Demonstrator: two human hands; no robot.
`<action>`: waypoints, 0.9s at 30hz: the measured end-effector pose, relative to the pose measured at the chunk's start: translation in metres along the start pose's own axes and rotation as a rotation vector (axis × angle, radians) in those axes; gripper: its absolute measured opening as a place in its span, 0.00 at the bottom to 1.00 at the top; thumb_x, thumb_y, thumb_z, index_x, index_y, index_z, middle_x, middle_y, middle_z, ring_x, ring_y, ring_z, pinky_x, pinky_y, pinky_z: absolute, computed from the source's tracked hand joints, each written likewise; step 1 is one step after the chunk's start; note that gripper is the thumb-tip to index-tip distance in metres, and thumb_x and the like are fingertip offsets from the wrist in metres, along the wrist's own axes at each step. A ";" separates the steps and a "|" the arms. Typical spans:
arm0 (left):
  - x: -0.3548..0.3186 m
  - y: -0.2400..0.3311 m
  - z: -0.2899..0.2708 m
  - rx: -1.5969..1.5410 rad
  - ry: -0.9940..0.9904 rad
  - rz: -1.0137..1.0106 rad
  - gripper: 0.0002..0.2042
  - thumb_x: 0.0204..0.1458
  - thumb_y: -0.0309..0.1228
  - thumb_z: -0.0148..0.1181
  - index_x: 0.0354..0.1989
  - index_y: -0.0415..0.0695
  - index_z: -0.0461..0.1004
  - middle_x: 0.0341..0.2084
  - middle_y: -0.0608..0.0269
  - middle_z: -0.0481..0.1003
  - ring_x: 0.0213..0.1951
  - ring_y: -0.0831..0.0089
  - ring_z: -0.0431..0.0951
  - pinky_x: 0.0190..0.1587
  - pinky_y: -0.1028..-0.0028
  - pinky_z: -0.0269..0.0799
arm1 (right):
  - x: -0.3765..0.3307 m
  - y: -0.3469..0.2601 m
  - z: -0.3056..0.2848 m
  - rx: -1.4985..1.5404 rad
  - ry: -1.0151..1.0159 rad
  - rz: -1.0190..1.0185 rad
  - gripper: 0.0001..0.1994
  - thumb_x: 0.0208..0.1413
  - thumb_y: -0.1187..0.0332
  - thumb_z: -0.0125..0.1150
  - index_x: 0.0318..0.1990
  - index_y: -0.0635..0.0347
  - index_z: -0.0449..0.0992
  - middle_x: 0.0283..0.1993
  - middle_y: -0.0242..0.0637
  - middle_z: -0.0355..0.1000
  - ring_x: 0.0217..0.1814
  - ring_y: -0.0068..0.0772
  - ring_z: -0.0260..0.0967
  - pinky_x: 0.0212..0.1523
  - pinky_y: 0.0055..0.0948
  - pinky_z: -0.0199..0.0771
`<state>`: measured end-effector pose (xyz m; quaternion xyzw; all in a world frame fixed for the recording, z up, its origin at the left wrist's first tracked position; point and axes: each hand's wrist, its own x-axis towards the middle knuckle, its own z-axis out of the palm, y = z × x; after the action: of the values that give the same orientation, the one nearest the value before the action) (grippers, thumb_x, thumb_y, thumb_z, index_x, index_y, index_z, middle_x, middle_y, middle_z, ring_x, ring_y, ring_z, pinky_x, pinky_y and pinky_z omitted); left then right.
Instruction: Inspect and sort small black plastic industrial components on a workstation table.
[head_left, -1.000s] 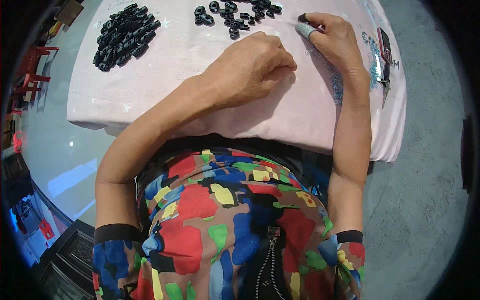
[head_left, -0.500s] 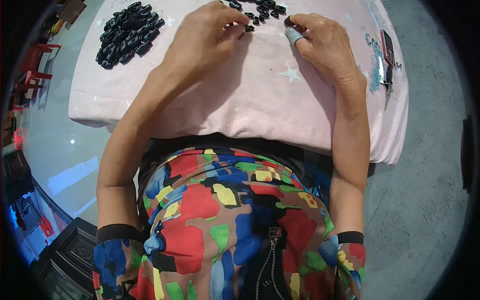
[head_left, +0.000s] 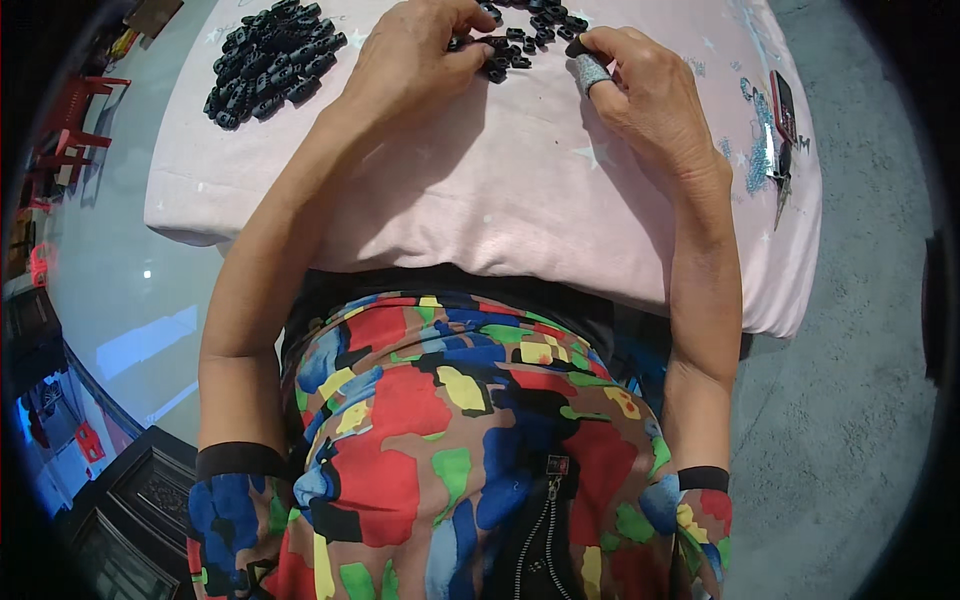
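A pink cloth (head_left: 480, 200) is spread over the table. Small black parts (head_left: 520, 40) are touched by the left hand (head_left: 415, 60), fingers curled narrow. One part (head_left: 576, 46) is pinched by the right hand (head_left: 650, 95); a red flat object (head_left: 783, 105) lies right of it.

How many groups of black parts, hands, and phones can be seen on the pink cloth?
Groups of small black plastic parts: 2, the left pile and the scattered cluster
Hands: 2, left hand and right hand
Phone: 1
Total: 5
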<state>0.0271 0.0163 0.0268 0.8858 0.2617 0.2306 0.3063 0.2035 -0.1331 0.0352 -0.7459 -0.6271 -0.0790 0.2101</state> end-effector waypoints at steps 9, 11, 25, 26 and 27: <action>0.005 -0.005 -0.004 -0.299 -0.123 -0.035 0.11 0.56 0.26 0.62 0.45 0.35 0.81 0.32 0.52 0.81 0.36 0.63 0.81 0.42 0.68 0.77 | 0.002 -0.015 0.000 0.392 -0.009 0.217 0.11 0.58 0.74 0.61 0.46 0.63 0.82 0.35 0.32 0.79 0.35 0.22 0.74 0.40 0.25 0.75; 0.004 -0.008 -0.003 -0.519 -0.172 -0.151 0.10 0.58 0.26 0.62 0.46 0.33 0.81 0.33 0.57 0.82 0.36 0.69 0.81 0.41 0.71 0.77 | 0.003 -0.015 0.001 0.437 -0.006 0.231 0.10 0.58 0.74 0.61 0.46 0.63 0.82 0.34 0.30 0.79 0.36 0.19 0.73 0.40 0.23 0.74; -0.005 -0.034 0.007 -0.879 -0.245 -0.018 0.16 0.64 0.36 0.64 0.55 0.41 0.79 0.40 0.65 0.84 0.40 0.87 0.77 0.38 0.86 0.66 | 0.010 0.024 0.048 1.084 0.231 -0.094 0.07 0.62 0.78 0.64 0.46 0.68 0.83 0.39 0.31 0.81 0.39 0.15 0.74 0.38 0.19 0.76; -0.005 -0.036 0.008 -0.912 -0.266 -0.007 0.16 0.64 0.36 0.64 0.55 0.41 0.79 0.41 0.64 0.84 0.39 0.87 0.76 0.38 0.86 0.66 | 0.005 0.025 0.045 1.085 0.230 -0.094 0.07 0.62 0.78 0.64 0.46 0.68 0.83 0.39 0.31 0.81 0.39 0.15 0.74 0.38 0.19 0.76; -0.008 -0.040 0.007 -0.942 -0.274 -0.003 0.16 0.64 0.36 0.64 0.55 0.41 0.79 0.41 0.64 0.83 0.38 0.88 0.76 0.37 0.86 0.66 | 0.009 -0.010 0.020 1.042 0.183 0.038 0.07 0.62 0.77 0.64 0.46 0.68 0.83 0.39 0.31 0.81 0.38 0.16 0.75 0.38 0.19 0.76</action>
<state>0.0125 0.0352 -0.0066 0.6726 0.0875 0.2048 0.7057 0.1932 -0.1151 0.0228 -0.5439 -0.5489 0.1822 0.6081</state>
